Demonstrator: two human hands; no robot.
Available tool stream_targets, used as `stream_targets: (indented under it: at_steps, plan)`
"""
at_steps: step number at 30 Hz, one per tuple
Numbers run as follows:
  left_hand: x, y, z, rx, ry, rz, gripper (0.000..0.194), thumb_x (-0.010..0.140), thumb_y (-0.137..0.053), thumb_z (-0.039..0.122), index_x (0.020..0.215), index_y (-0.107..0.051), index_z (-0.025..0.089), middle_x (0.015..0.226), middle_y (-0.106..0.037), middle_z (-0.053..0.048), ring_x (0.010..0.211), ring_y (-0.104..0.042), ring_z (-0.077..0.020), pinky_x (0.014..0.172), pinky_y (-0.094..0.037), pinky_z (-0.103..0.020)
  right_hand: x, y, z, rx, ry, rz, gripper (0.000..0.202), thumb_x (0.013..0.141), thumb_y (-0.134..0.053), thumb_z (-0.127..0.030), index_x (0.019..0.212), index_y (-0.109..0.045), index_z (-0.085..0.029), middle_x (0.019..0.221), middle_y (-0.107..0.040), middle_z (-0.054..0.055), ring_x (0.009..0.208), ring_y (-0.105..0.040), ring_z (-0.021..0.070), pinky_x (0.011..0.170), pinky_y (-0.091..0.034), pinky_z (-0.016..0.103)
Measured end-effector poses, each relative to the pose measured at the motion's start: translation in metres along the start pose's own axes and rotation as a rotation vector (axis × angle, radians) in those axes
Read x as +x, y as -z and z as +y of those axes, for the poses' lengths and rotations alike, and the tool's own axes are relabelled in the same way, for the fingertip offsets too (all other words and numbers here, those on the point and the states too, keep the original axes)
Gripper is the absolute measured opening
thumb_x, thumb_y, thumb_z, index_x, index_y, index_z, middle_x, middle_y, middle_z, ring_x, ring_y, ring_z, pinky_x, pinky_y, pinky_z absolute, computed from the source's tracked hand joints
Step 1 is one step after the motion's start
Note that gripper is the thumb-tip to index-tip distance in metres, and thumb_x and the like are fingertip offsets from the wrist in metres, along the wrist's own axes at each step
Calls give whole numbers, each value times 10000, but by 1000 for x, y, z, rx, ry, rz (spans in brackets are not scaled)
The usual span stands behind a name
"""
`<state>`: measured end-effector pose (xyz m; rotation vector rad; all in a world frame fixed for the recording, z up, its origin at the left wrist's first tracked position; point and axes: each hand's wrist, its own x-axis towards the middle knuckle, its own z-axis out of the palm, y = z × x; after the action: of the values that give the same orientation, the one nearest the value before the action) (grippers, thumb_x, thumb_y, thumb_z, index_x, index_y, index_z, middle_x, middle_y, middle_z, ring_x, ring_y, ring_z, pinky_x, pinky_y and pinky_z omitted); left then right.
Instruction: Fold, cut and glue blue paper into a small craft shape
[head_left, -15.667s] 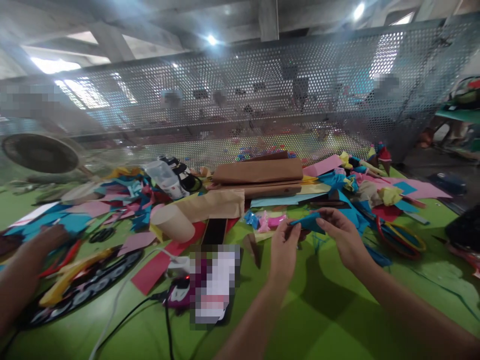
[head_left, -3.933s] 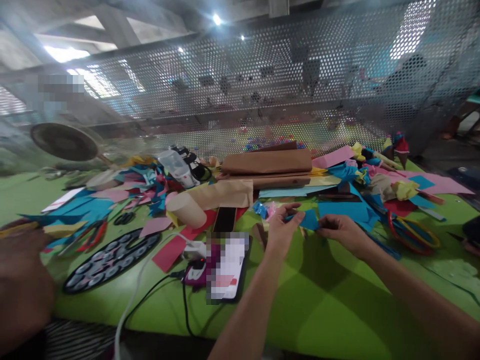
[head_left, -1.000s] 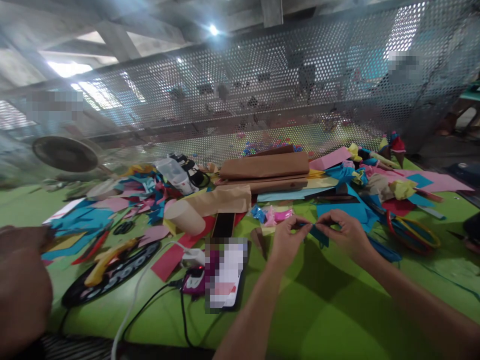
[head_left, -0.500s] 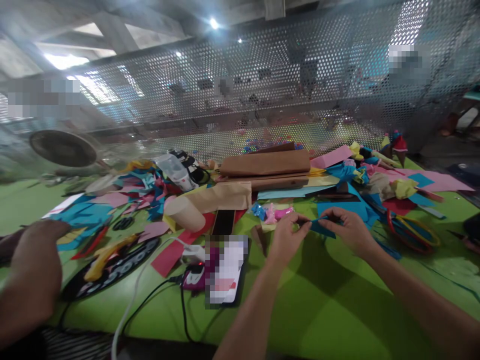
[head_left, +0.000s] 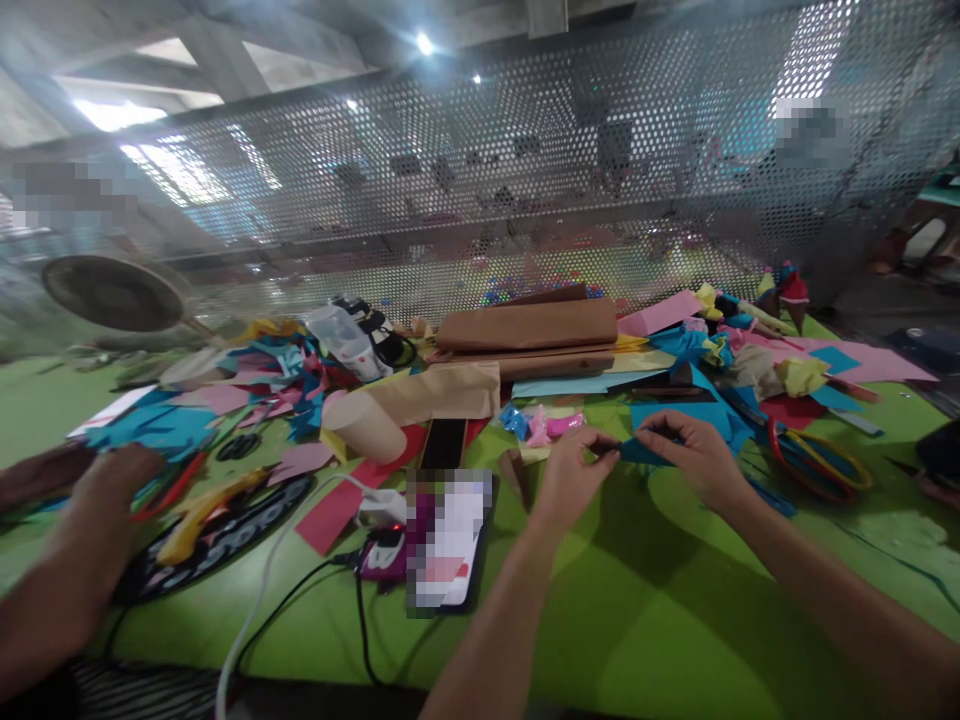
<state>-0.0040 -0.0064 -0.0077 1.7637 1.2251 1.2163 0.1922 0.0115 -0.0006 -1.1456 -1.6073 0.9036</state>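
Between my two hands is a small piece of blue paper (head_left: 645,452), held above the green table. The fingers of my left hand (head_left: 576,465) pinch its left end. My right hand (head_left: 694,450) grips the other side between thumb and fingers. Just left of my left hand a small brown paper cone (head_left: 515,475) lies on the table. Behind my hands are small shiny blue and pink packets (head_left: 541,424) and larger blue paper sheets (head_left: 720,405).
At left a co-worker's hands (head_left: 112,470) are over blue paper, beside a yellow glue gun (head_left: 214,515). A phone (head_left: 454,540), a purple power adapter (head_left: 386,555) and cables lie left of my forearm. Scissors (head_left: 821,460) lie at right. Rolled brown paper (head_left: 525,325) and paper scraps line the back.
The blue paper has turned slightly between my fingers, and less of it shows. The co-worker's hand at left has shifted. The whole view has moved slightly.
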Motion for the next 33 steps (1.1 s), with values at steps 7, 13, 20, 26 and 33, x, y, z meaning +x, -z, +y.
stream_targets:
  at_steps: [7, 13, 20, 26, 33]
  plan:
    - [-2, -3, -2, 69, -48, -36, 63, 864, -689, 205, 893, -743, 190, 895, -731, -60, 876, -653, -213, 807, -484, -329, -1, -2, -1, -42, 10, -24, 322, 801, -723, -535, 811, -736, -213, 783, -728, 35, 768, -653, 222, 702, -489, 330]
    - [-1, -4, -7, -74, 60, 22, 68, 848, -701, 236, 857, -737, 179, 842, -719, -55, 818, -649, -199, 737, -491, -299, 0, -4, 2, 20, -8, 9, 325, 763, -751, -534, 804, -720, -213, 759, -723, 25, 716, -648, 205, 666, -503, 318]
    - [-1, -5, -3, -169, 132, -4, 90, 820, -713, 231, 887, -741, 177, 859, -736, -50, 823, -654, -189, 743, -492, -285, 0, -4, 6, -40, 19, 5, 258, 788, -745, -470, 865, -750, -224, 822, -743, 29, 798, -676, 226, 737, -510, 341]
    - [0, -4, -2, -204, 174, -8, 89, 824, -708, 245, 851, -724, 161, 829, -729, -48, 781, -641, -177, 729, -478, -286, 2, -2, 6, -48, -4, -25, 265, 782, -737, -481, 821, -729, -219, 797, -733, 28, 785, -667, 231, 727, -503, 344]
    - [0, -4, -2, -253, 185, 18, 123, 825, -706, 283, 859, -721, 166, 832, -719, -41, 779, -632, -170, 716, -474, -277, 0, -3, 4, 4, -21, -39, 324, 765, -761, -522, 852, -737, -211, 805, -720, 24, 747, -647, 209, 676, -494, 320]
